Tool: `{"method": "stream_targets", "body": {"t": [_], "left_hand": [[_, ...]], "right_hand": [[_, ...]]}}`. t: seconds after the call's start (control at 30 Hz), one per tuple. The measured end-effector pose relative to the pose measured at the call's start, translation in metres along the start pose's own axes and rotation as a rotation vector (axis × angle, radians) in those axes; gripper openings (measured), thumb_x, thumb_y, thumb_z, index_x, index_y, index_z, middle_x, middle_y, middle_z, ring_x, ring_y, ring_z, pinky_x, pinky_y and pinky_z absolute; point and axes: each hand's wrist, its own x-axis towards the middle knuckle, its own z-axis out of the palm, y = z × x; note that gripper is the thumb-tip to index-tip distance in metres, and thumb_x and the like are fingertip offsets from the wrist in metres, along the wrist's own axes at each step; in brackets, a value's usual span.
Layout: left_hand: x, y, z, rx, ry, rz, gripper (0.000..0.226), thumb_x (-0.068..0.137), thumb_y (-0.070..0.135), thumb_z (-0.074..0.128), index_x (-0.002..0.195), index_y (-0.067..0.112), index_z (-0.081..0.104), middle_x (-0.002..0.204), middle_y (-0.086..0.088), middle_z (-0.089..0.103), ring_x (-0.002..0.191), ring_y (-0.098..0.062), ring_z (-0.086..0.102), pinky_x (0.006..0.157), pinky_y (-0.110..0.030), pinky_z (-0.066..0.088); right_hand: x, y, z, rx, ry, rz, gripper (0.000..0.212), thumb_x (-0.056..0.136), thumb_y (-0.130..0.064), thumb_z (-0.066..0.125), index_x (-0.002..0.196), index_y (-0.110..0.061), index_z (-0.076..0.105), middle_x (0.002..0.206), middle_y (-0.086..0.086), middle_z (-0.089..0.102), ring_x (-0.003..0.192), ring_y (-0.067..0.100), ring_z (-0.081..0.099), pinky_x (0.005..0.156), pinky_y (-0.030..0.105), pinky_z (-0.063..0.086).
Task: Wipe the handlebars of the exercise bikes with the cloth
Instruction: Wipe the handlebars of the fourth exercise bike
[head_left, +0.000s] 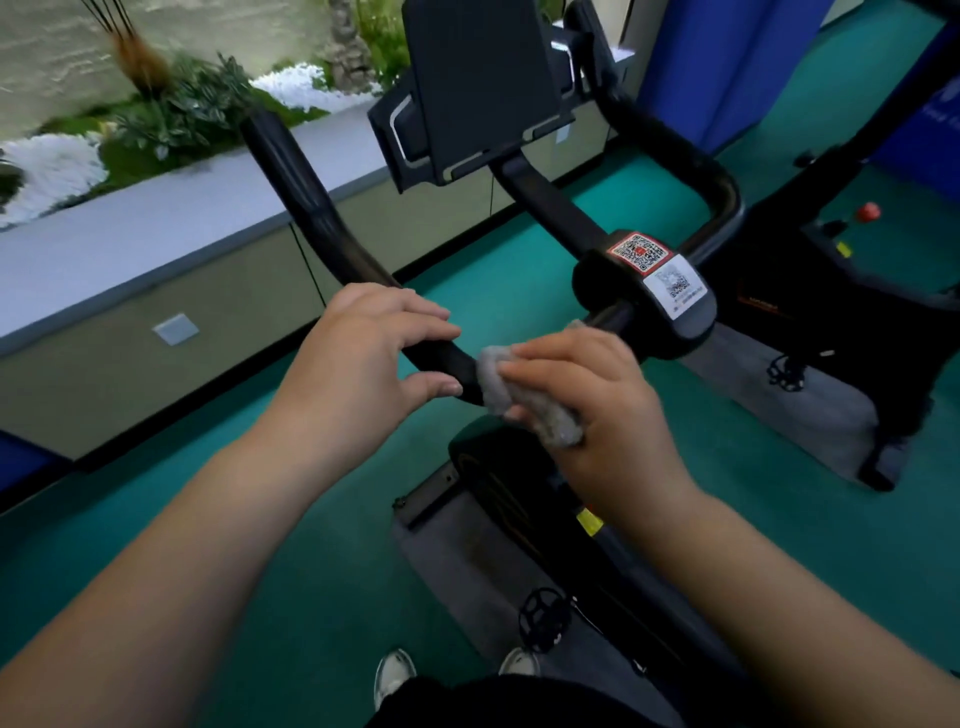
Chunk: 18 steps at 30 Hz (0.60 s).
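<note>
The black handlebar (311, 208) of the exercise bike curves from the upper left down to its centre clamp, then loops up on the right. My left hand (358, 364) curls around the left bar near its lower bend, thumb under it. Just to its right, my right hand (587, 400) holds a grey cloth (524, 400) wrapped against the bar next to the clamp, which carries QR-code stickers (657, 273).
A dark console screen (478, 83) stands above the handlebar. A second bike (831, 291) stands to the right on green floor (260, 519). A grey ledge with plants (171, 109) runs along the left. My shoes (395, 675) show at the bottom.
</note>
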Motion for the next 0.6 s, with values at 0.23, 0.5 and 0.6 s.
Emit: {"method": "stream_targets", "body": {"t": [0.23,0.5,0.6], "left_hand": [[0.007,0.005,-0.005,0.066,-0.044,0.0,0.048,0.067,0.04,0.078,0.112,0.025,0.069,0.114,0.012,0.062,0.112,-0.013,0.04,0.093,-0.016,0.022],[0.004,0.002,-0.003,0.027,-0.021,-0.015,0.046,0.067,0.038,0.078,0.11,0.025,0.069,0.113,0.012,0.062,0.111,-0.011,0.04,0.094,-0.014,0.02],[0.003,0.002,-0.001,0.03,-0.008,-0.011,0.046,0.067,0.039,0.077,0.111,0.025,0.069,0.114,0.014,0.062,0.112,-0.01,0.04,0.094,-0.006,0.016]], "right_hand": [[0.02,0.03,-0.027,-0.033,-0.011,0.115,0.022,0.083,-0.021,0.071,0.103,-0.012,0.072,0.107,0.004,0.066,0.103,0.019,0.058,0.093,0.035,0.047],[0.009,-0.001,-0.007,-0.058,0.038,0.175,0.023,0.081,-0.023,0.069,0.1,-0.012,0.073,0.107,-0.001,0.065,0.102,0.017,0.055,0.096,0.026,0.041],[0.011,0.003,-0.011,-0.041,-0.017,0.116,0.022,0.082,-0.023,0.07,0.102,-0.013,0.073,0.106,0.003,0.067,0.101,0.018,0.058,0.095,0.029,0.044]]}}
